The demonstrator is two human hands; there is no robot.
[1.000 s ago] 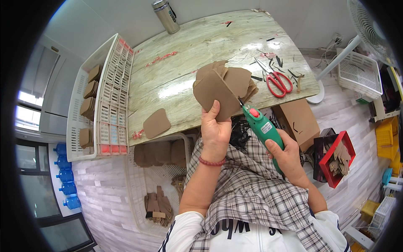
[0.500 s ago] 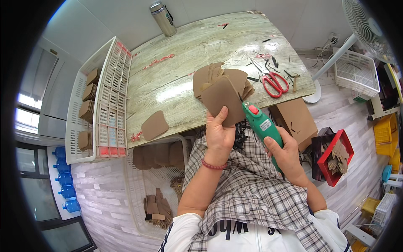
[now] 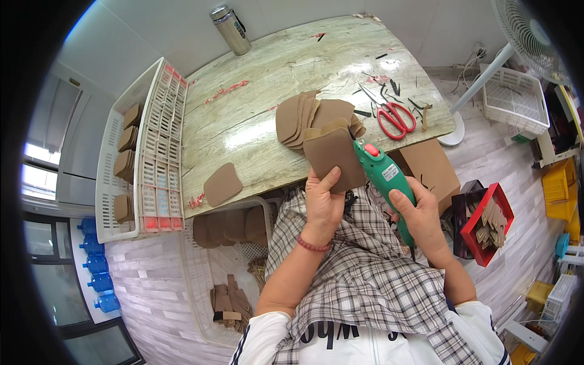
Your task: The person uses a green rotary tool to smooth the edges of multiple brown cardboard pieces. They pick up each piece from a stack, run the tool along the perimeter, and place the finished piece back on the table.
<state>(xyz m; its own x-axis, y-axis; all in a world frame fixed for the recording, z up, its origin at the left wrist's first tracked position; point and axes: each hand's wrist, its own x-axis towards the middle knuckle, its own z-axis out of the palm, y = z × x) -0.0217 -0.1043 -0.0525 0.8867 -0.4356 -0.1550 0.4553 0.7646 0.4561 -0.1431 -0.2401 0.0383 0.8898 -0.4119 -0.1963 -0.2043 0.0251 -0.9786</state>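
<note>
My left hand (image 3: 326, 198) grips a brown rounded fabric piece (image 3: 331, 155) by its lower edge, the thumb lying flat on its face. In my right hand (image 3: 420, 213) is a green electric hot knife (image 3: 384, 173) with a red switch, my fingers wrapped round its body. Its dark tip is at the piece's upper right edge; whether they touch I cannot tell. Just beyond, a fanned stack of similar brown pieces (image 3: 295, 121) lies on the table (image 3: 255, 79). One single brown piece (image 3: 223, 184) lies by the table's front edge, left of my hands.
Red-handled scissors (image 3: 394, 120) and black scraps lie right of the stack. A white crate (image 3: 161, 140) with brown pieces stands at the left, another basket (image 3: 201, 304) below. A steel flask (image 3: 231, 30) is at the back, a red-rimmed box (image 3: 511, 210) and fan (image 3: 529, 36) to the right.
The held piece has tilted and shifted slightly right and down. The hot knife's tip has moved a little along its right edge, and both hands have shifted slightly.
</note>
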